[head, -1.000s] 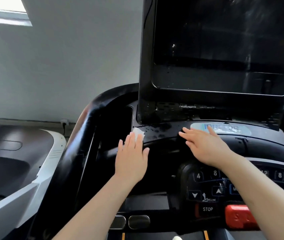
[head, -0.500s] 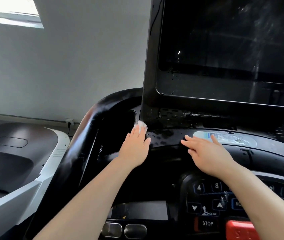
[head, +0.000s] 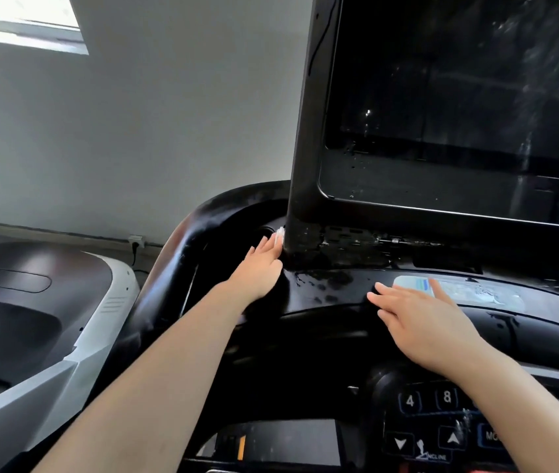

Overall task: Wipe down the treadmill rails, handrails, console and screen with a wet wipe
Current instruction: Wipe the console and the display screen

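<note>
My left hand (head: 260, 268) lies flat with straight fingers on the black console (head: 332, 288), pressing a white wet wipe (head: 279, 232) against the foot of the screen's left frame; only the wipe's tip shows past my fingertips. The surface beside it is wet and spotted. My right hand (head: 421, 319) rests flat on the console ledge, fingers straight, next to a pale label (head: 476, 291). The dark screen (head: 459, 97) stands above, streaked with droplets. The curved black left handrail (head: 182, 268) runs just left of my left hand.
A keypad with number and incline buttons (head: 442, 425) sits at lower right. A second machine with a white and dark shroud (head: 66, 319) stands to the left. A grey wall with a socket (head: 136, 240) and a bright window (head: 22, 18) lies beyond.
My left hand has slid the wipe forward and to the right, from the console's left ledge up to the base of the screen frame. My right hand has stayed on the ledge.
</note>
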Motion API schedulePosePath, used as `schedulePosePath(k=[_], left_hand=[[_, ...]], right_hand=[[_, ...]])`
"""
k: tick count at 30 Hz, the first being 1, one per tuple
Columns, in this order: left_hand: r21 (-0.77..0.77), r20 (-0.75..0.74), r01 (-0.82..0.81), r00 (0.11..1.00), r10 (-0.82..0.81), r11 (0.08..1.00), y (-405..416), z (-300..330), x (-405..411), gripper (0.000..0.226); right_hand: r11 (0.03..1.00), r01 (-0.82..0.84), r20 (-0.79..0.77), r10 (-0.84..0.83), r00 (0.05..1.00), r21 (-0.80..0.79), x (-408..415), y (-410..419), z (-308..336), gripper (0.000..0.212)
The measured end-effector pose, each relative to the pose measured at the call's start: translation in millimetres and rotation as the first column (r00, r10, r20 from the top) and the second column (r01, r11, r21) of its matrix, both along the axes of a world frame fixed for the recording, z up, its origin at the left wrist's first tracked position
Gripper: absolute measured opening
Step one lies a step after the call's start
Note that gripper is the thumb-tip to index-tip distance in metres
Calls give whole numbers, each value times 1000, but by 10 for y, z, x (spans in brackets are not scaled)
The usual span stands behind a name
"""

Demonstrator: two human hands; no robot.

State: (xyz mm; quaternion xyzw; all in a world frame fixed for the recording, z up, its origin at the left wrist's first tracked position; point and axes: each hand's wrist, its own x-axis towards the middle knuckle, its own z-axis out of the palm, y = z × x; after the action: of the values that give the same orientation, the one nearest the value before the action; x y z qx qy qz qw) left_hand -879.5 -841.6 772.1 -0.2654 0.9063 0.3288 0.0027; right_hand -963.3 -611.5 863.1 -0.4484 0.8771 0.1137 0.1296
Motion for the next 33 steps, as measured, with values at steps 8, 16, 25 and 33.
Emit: schedulePosePath(k=[8, 16, 25, 33], left_hand=[[-175, 101, 132, 988, -116, 976, -396, 108, -285, 72], [108, -118, -65, 990, 78, 992, -272, 132, -247, 77], [89, -149, -93, 983, 106, 992, 416, 58, 213, 69], [-305, -80, 200, 969, -234, 931, 950, -42, 593, 84]], right_hand=[[999, -5, -44, 7, 999, 44, -55, -219, 17, 43], [998, 15, -6, -14, 1000, 54, -88, -264, -6, 44], [999, -12, -3, 12, 1000, 41, -110, -231, -34, 44], [999, -31, 65, 32, 997, -12, -171, -162, -38, 45]])
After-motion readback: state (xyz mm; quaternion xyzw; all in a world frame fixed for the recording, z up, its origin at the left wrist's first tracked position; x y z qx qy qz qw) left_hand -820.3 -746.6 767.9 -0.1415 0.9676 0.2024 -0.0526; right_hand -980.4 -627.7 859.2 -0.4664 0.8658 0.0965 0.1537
